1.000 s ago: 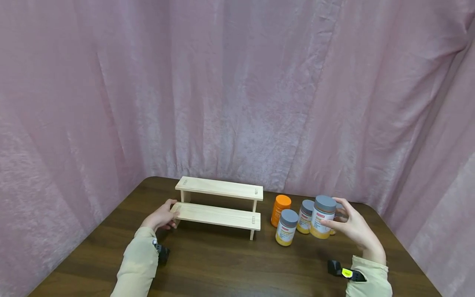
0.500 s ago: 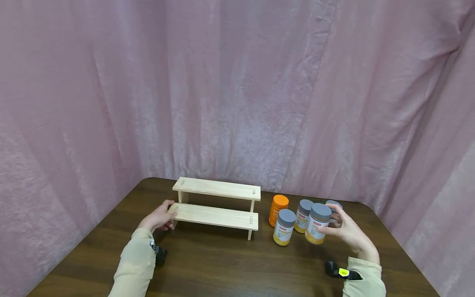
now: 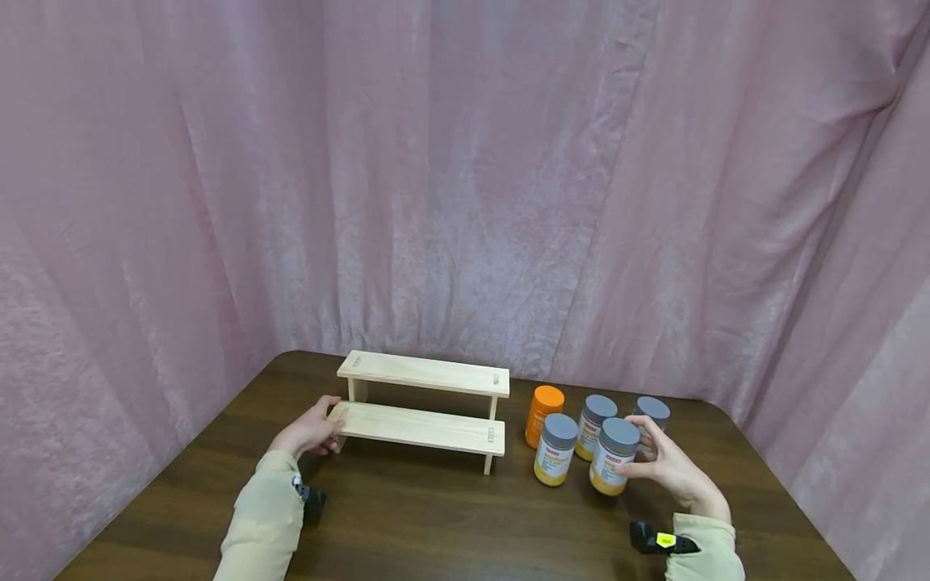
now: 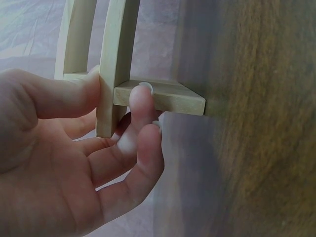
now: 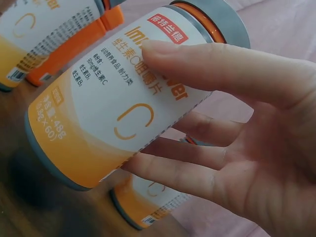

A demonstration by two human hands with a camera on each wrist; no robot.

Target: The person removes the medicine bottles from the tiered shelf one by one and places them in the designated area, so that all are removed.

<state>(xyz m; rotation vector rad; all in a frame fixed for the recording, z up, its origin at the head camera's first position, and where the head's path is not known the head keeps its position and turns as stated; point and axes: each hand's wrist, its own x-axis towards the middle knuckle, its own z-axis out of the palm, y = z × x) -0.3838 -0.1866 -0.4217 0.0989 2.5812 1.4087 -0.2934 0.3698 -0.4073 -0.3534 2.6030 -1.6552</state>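
A two-tier pale wooden shelf (image 3: 424,403) stands on the dark wooden table (image 3: 436,524). My left hand (image 3: 314,428) holds the left end of its lower board. In the left wrist view that hand (image 4: 118,88) pinches the board's end (image 4: 163,96), thumb on the leg. My right hand (image 3: 663,464) grips a grey-capped, orange-and-white bottle (image 3: 613,456) just off the table, in front of the other bottles. In the right wrist view the bottle (image 5: 113,113) is tilted, with the thumb (image 5: 207,64) on its label and the fingers (image 5: 177,170) under it.
Right of the shelf stand an orange-capped bottle (image 3: 543,413) and three grey-capped ones (image 3: 556,449), (image 3: 596,423), (image 3: 650,413). Pink curtains (image 3: 465,177) close in the table's back and sides. The table's right edge lies near my right arm.
My right hand has carried the grey-capped bottle down and nearer to me, uncovering another grey-capped bottle behind it. My left hand has stayed on the shelf's end.
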